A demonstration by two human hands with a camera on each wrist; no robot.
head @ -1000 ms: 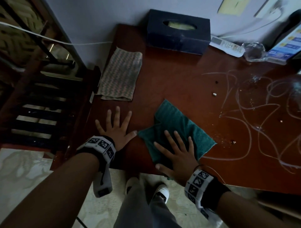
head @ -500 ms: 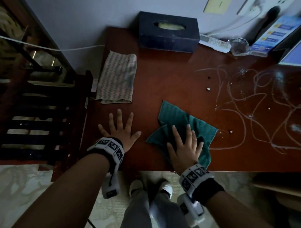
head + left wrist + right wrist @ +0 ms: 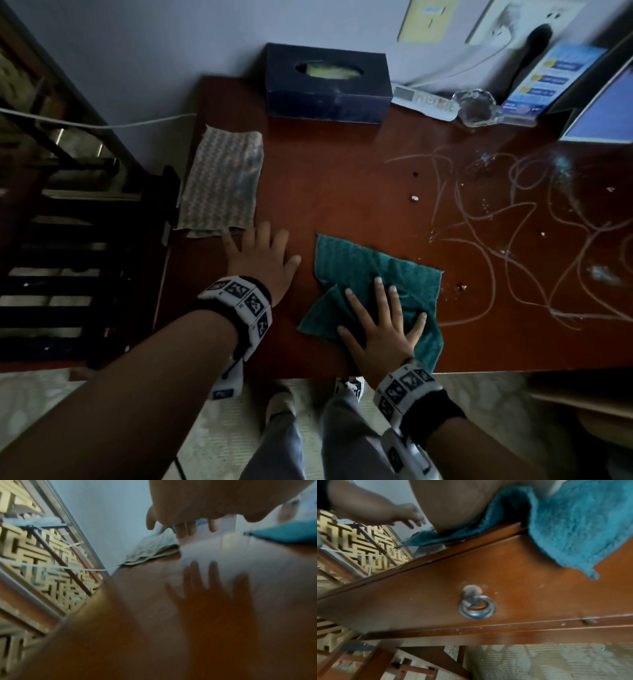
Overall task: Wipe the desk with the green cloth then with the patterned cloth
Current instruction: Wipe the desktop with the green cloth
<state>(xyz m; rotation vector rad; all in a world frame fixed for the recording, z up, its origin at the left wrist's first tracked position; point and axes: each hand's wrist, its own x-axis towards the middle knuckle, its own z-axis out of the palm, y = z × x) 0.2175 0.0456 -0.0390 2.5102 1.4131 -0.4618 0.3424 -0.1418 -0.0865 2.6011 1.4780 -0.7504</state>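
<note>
The green cloth [image 3: 373, 274] lies crumpled near the front edge of the red-brown desk [image 3: 335, 192]. My right hand [image 3: 380, 322] presses flat on it with straight, spread fingers. One corner of the green cloth [image 3: 573, 524] hangs over the desk's front edge in the right wrist view. The patterned cloth [image 3: 222, 181] lies folded at the desk's left side. My left hand [image 3: 263, 257] hovers open just above the desk, its fingertips close to the near edge of the patterned cloth [image 3: 154, 546]. White scribbles [image 3: 513, 222] and crumbs mark the right half of the desk.
A dark tissue box [image 3: 327, 82] stands at the back against the wall, with a remote [image 3: 424, 101] and a glass piece [image 3: 478, 106] to its right. A screen [image 3: 603, 113] sits at the back right. A drawer with a ring pull [image 3: 476, 607] is under the desk's front edge.
My left hand has lifted and moved forward toward the patterned cloth. The right hand stays pressed on the green cloth, fingers more spread.
</note>
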